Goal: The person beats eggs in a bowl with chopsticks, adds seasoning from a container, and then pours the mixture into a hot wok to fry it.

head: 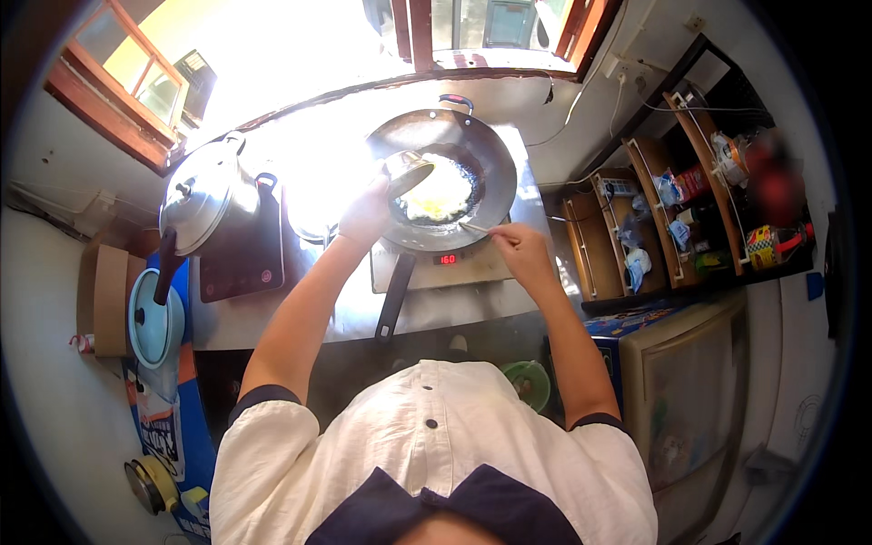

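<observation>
A wok [496, 160] sits on an induction cooktop [409, 271] whose red display is lit, its long black handle pointing toward me. Egg [439, 194], pale and yellow, spreads in dark, shiny oil at the wok's bottom. My left hand [368, 208] grips a metal bowl [407, 174], tilted over the wok's left part; glare hides some of the fingers. My right hand [521, 248] pinches a thin utensil [475, 227], perhaps chopsticks, whose tip reaches inside the wok's near right side.
A pressure cooker [204, 191] stands on a black cooktop [242, 269] at left. Left of the counter are a cardboard box [109, 293] and a light-blue lidded pot [155, 317]. Wooden shelves [647, 225] hold packages at right. A green bin [535, 381] stands below the counter.
</observation>
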A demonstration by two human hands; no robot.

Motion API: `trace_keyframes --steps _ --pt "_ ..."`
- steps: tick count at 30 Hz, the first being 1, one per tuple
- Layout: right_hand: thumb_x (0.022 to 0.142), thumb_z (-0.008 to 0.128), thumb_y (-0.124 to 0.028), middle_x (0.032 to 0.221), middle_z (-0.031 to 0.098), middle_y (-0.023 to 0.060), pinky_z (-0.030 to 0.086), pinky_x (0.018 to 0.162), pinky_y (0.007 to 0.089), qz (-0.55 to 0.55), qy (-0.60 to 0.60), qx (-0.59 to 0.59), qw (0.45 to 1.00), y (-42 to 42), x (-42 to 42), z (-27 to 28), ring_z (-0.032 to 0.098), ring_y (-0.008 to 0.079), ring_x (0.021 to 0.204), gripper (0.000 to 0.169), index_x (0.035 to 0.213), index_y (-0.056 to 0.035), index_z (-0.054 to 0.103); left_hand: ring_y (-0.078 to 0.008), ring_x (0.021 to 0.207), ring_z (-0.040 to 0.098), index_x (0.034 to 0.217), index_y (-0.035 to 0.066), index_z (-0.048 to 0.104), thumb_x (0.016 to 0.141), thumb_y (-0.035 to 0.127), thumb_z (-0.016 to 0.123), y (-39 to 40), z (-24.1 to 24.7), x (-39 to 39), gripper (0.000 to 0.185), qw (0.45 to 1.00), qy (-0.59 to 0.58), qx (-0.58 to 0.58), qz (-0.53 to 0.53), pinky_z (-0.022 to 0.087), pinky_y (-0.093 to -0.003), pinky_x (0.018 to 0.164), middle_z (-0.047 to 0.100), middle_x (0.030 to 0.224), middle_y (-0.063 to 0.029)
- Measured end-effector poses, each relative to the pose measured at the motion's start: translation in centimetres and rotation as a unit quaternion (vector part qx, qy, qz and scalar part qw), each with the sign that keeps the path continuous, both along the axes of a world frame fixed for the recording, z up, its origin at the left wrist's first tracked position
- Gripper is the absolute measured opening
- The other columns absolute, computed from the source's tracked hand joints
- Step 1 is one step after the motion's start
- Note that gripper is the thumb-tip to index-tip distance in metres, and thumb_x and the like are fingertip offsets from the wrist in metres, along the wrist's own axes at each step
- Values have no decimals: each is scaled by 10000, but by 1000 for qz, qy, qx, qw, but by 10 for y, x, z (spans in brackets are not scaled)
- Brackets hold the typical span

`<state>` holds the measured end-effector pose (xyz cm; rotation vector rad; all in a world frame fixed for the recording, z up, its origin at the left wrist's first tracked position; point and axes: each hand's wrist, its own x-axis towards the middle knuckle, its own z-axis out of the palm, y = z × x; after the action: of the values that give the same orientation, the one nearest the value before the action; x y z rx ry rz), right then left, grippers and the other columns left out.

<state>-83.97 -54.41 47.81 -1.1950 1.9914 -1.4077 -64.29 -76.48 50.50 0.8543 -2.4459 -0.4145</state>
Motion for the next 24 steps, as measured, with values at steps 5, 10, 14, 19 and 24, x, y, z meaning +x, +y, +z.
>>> trace_keyframes --steps 5,10,14,19,24 --pt "867 603 -46 885 666 132 508 656 286 -56 -19 -65 996 12 5 -7 660 188 759 151 964 30 690 -329 1206 509 1013 17 560 763 -45 532 -7 -26 -5 260 984 -37 -152 -90 481 -386 943 481 1363 -154" --pt "862 598 -48 910 656 137 516 676 300 -69 19 -65 995 20 7 9 659 212 759 146 957 24 683 -325 1260 481 989 27 570 762 -45 541 0 -20 -11 240 975 -80 -177 -110 468 -369 982 492 1377 -143" --pt "865 596 -52 918 653 135 518 687 308 -61 -17 -53 997 21 3 -3 657 222 756 130 935 24 675 -337 1235 512 993 27 574 763 -40 547 1 -16 -12 241 976 -81 -176 -101 480 -370 971 492 1385 -139" --pt "864 592 -46 917 649 133 519 712 316 -36 2 -67 997 24 3 -9 652 242 794 122 935 13 672 -339 1254 497 993 41 575 784 -30 539 1 -14 -9 223 979 -75 -167 -89 493 -377 955 482 1402 -123" --pt "862 589 -34 899 644 131 513 739 322 -41 30 -89 995 27 8 -3 647 258 819 115 933 4 671 -341 1245 506 1001 43 572 792 -27 536 2 -18 -7 224 980 -80 -166 -74 498 -379 949 484 1403 -111"
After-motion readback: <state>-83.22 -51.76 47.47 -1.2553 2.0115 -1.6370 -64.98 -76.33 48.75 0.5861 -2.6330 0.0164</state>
